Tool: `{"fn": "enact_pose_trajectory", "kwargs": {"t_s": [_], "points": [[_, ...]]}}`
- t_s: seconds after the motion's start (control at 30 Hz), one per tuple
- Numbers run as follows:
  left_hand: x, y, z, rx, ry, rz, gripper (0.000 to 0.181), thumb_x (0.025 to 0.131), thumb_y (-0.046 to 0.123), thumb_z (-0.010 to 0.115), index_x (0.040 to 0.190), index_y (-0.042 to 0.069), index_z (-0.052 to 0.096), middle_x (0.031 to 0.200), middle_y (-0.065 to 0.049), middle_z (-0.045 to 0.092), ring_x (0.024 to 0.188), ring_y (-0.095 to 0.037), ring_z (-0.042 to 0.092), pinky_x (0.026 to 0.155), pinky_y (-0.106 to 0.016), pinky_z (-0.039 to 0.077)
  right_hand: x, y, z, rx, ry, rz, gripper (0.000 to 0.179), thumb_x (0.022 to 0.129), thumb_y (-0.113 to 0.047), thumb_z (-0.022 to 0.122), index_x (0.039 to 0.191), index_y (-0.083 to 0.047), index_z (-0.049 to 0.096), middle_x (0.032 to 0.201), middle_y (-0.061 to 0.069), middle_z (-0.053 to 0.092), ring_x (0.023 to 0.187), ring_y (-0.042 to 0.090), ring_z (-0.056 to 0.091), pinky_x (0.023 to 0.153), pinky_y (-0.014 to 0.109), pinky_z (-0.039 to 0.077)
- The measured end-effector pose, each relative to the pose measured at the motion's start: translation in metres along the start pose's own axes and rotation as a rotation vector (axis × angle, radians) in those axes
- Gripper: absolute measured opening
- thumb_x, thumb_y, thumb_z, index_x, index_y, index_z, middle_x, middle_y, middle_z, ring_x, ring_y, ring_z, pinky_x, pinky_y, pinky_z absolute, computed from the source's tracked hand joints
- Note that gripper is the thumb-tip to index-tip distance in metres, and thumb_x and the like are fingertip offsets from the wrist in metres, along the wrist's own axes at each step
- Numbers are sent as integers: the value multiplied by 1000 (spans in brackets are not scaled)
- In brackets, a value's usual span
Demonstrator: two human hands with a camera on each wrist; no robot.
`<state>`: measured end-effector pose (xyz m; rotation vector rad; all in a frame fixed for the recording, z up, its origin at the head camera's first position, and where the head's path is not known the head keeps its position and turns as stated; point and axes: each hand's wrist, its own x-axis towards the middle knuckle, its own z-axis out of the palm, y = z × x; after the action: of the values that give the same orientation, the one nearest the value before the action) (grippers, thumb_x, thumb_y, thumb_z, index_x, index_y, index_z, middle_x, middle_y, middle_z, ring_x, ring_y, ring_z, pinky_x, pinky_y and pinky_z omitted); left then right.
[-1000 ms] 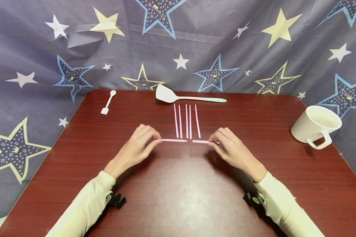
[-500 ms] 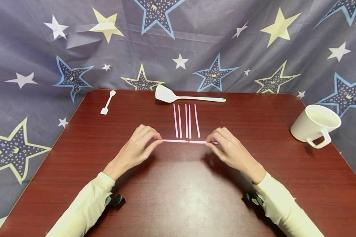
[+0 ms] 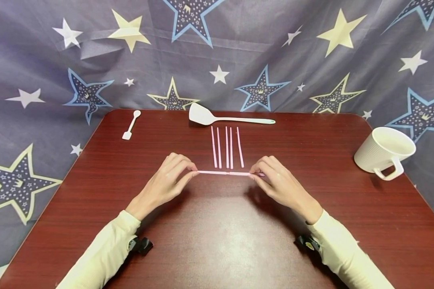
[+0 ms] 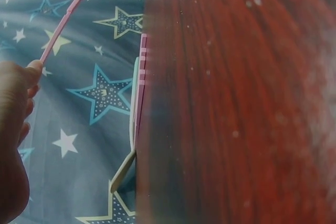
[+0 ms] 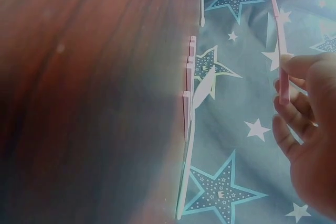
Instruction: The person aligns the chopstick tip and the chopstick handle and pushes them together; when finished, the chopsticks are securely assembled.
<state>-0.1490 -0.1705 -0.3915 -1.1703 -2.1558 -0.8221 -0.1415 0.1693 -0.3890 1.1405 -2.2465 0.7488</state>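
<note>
In the head view my left hand [image 3: 164, 182] pinches the outer end of a slim pink stick [image 3: 213, 172] between thumb and fingertips. My right hand [image 3: 283, 184] grips a second pink stick [image 3: 239, 174], whose outer end pokes out past the fingers. The two sticks lie in one line above the table, their inner ends meeting at a small joint; how deeply one fits into the other is too small to tell. The right wrist view shows the right-hand stick [image 5: 284, 85] between thumb and fingers. Just beyond the hands, several loose pink sticks [image 3: 227, 146] lie roughly parallel.
A white spatula [image 3: 202, 115] lies behind the loose sticks. At the back left of the brown table [image 3: 217, 241] is a small white double-ended scoop [image 3: 132, 125]. A white mug [image 3: 381, 154] stands at the right edge. Star-patterned cloth [image 3: 217, 52] hangs behind.
My right hand has shifted left with its stick, closing the gap between the two inner ends so that they now meet. The left hand has barely moved.
</note>
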Motion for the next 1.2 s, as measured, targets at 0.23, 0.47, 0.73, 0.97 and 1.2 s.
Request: {"fn": "enact_pose_trajectory", "kwargs": {"t_s": [0.23,0.47,0.73,0.97,1.2], "points": [[1,1,-1,3,-1,1,7,93,6,73,99,6,69,97,-4,64,92,-26,56,86,-40,41,0,0,0,0,-8,10,17,88,-4,79,98,-7,66,96,-1,62,87,18,54,76,34,47],[0,0,0,2,9,8,11,90,2,75,99,6,69,96,-4,64,91,-26,56,85,-40,41,0,0,1,4,-1,0,17,88,-3,79,98,-7,66,96,0,62,87,18,54,75,34,46],[1,1,-2,9,6,19,10,102,15,68,100,5,69,97,-5,64,92,-27,56,87,-39,41,-1,-1,1,9,-4,14,17,88,-3,79,98,-8,66,96,-1,62,87,17,54,77,33,46],[1,2,-4,14,-7,11,27,108,28,57,100,5,68,97,-5,64,93,-27,56,89,-37,41,0,-1,3,8,18,1,18,88,-1,79,98,-7,66,97,0,62,88,18,55,77,32,46],[1,2,-4,12,9,32,20,107,22,61,99,5,68,97,-5,64,93,-27,56,87,-37,42,0,0,3,25,25,-11,11,93,-5,76,100,-6,67,98,0,63,88,19,56,79,32,46]]}}
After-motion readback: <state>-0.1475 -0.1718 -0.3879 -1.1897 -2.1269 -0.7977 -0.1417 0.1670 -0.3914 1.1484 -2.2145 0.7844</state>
